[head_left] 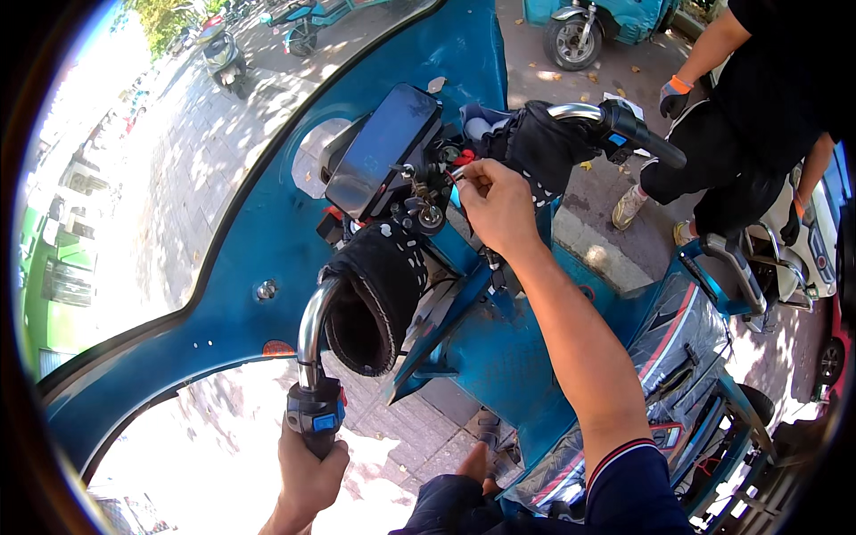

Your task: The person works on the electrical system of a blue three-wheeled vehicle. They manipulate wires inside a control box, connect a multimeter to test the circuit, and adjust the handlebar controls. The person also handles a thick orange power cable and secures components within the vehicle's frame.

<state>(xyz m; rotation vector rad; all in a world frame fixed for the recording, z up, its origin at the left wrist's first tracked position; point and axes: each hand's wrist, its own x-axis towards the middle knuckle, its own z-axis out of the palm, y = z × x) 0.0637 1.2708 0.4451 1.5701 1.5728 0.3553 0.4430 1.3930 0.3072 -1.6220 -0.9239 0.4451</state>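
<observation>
My left hand (308,473) is wrapped round the left handlebar grip of a blue electric tricycle, just below its black switch housing (314,408) with a blue button. My right hand (499,203) is closed in a pinch beside the handlebar's centre. Whatever lies between its fingertips is too small to make out. Close to those fingers are a red piece (465,158), some thin wires and a cluster of small round metal parts (432,216). A dark display panel (385,152) sits just left of them. Black dotted fabric sleeves (379,299) hang on the bars.
The blue front shield (259,241) curves round the handlebar. On the right bar is another black grip (655,143). Behind the footwell (499,348) lies a plastic-covered seat (664,348). A person in dark clothes and gloves (675,96) stands at the right. Other vehicles are parked around.
</observation>
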